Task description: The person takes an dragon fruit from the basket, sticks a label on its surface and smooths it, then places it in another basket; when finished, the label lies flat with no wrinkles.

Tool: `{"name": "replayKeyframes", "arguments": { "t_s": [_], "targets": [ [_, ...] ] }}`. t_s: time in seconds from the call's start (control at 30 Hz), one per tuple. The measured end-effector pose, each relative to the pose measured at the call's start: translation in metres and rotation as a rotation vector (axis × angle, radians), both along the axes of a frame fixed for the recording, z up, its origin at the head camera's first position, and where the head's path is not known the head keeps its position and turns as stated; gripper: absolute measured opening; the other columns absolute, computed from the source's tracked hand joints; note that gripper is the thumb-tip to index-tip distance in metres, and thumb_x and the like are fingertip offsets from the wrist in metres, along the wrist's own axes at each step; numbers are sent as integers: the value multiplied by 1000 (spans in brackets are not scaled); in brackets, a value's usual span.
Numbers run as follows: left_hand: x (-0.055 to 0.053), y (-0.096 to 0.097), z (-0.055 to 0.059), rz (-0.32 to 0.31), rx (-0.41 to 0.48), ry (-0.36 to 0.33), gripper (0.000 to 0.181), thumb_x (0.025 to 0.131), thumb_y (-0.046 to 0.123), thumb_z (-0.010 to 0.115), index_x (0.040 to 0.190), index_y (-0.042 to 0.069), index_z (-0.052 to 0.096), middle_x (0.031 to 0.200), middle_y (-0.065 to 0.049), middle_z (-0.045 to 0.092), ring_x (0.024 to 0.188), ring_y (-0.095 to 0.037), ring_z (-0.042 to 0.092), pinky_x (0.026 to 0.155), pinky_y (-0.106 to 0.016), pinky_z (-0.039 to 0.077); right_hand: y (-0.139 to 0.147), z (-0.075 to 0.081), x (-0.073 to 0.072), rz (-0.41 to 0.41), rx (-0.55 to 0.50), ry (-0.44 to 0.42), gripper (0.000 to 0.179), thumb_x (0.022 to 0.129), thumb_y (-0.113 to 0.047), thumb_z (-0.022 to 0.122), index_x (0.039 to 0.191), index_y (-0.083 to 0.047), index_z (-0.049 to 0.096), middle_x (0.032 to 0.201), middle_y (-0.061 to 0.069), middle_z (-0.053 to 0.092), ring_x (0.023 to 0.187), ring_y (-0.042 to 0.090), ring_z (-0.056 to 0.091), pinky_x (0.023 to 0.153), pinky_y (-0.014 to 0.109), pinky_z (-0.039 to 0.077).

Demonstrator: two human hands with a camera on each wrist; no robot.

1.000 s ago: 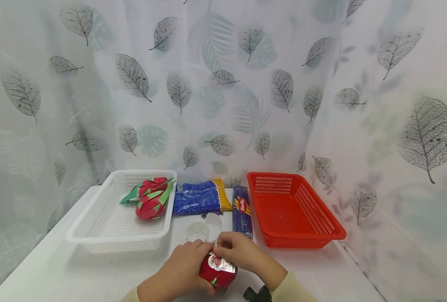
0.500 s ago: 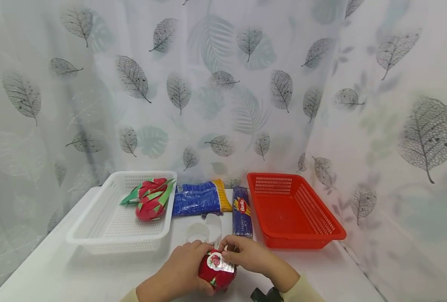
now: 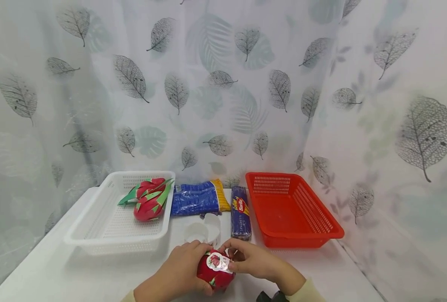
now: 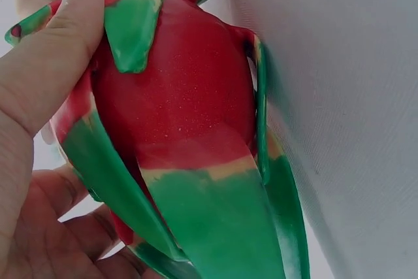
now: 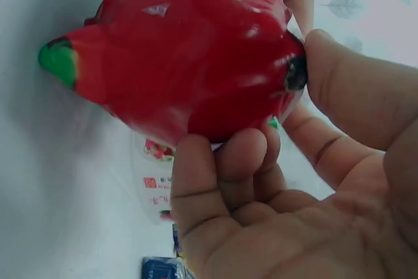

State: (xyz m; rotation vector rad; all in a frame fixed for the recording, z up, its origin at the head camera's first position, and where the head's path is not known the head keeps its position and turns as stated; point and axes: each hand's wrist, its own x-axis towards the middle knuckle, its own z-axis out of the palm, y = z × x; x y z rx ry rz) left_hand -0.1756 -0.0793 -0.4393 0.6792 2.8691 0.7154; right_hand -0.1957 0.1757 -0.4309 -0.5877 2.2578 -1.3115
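A red dragon fruit (image 3: pixel 209 274) with green-tipped scales and a glossy, artificial look lies on the table, its side bearing a shiny label (image 3: pixel 218 262). My left hand (image 3: pixel 181 266) grips the fruit from the left, thumb on the near side. On the right, my right hand (image 3: pixel 255 260) has its thumb on the label's right end, fingers curled at the far side. In the left wrist view the fruit (image 4: pixel 183 102) shows long green scales. The right wrist view shows right fingers (image 5: pixel 196 187) against the red surface, below the thumb.
Behind the hands stands a clear roll (image 3: pixel 197 233), with a blue-yellow bag (image 3: pixel 198 198) and a spaghetti pack (image 3: pixel 240 214) beyond it. Another dragon fruit (image 3: pixel 149 205) lies in the white basket (image 3: pixel 77 241) at left. A red basket (image 3: pixel 295 241) stands at right.
My right hand has shifted slightly right and toward me, its thumb moving from the fruit's top to the label's right end. More of the label shows. The left hand keeps its grip.
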Motion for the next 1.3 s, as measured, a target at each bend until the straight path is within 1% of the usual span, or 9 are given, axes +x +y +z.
{"name": "replayKeyframes", "arguments": {
  "t_s": [0.13,0.27,0.37,0.47,0.67,0.83,1.07,1.2,1.3],
  "targets": [
    [-2,-1,-1,10,30,-29,89,63,56,99,137,21,64,115,6,67,109,-18,60,96,-57,57,0,-1,7,-74,32,111,18,96,-23,80,111,-23,72,106,0,68,99,20,64,88,37,65],
    [-5,-1,-2,21,54,-60,90,64,54,99,139,20,63,119,3,68,112,-21,60,98,-61,58,-5,2,19,-179,132,308,10,92,-26,84,96,-23,76,96,-8,69,93,12,68,86,38,67],
    [-6,-1,-1,20,54,-49,91,64,54,99,140,20,63,121,3,68,114,-21,61,98,-61,58,-10,8,23,-192,196,408,6,91,-28,85,93,-25,80,92,-12,67,91,5,67,88,37,66],
    [-6,-1,0,26,62,-57,91,64,53,100,140,19,63,122,2,68,115,-23,61,99,-63,58,-13,14,24,-194,236,448,5,90,-28,85,90,-26,81,88,-14,67,86,3,64,84,31,65],
    [-5,0,-1,31,46,-46,89,64,54,100,138,20,64,120,3,68,113,-21,61,98,-61,57,-15,19,24,-179,265,425,5,89,-27,86,88,-23,83,82,-14,67,77,5,60,72,20,58],
    [-4,5,1,38,9,-51,87,61,52,101,135,22,64,114,5,67,108,-19,60,95,-60,58,-17,22,24,-161,309,388,8,88,-28,86,90,-21,82,81,-13,69,76,7,60,70,24,61],
    [1,8,-2,-8,72,-107,98,63,50,102,143,18,57,123,4,68,108,-16,63,93,-51,65,-32,19,23,-103,350,260,50,85,-44,87,128,-24,71,114,-8,70,102,12,63,88,45,67],
    [4,7,-3,-9,75,-119,113,63,50,102,155,13,47,137,-2,66,117,-22,64,97,-55,63,-35,16,23,-61,349,187,61,85,-43,87,140,-26,67,120,-8,69,105,12,62,90,47,66],
    [5,2,0,-8,71,-145,117,63,46,103,159,13,44,145,-7,62,124,-27,61,98,-59,61,-34,15,24,-11,346,159,74,82,-41,91,149,-39,59,127,-8,65,109,13,61,90,45,66]
  ]
}}
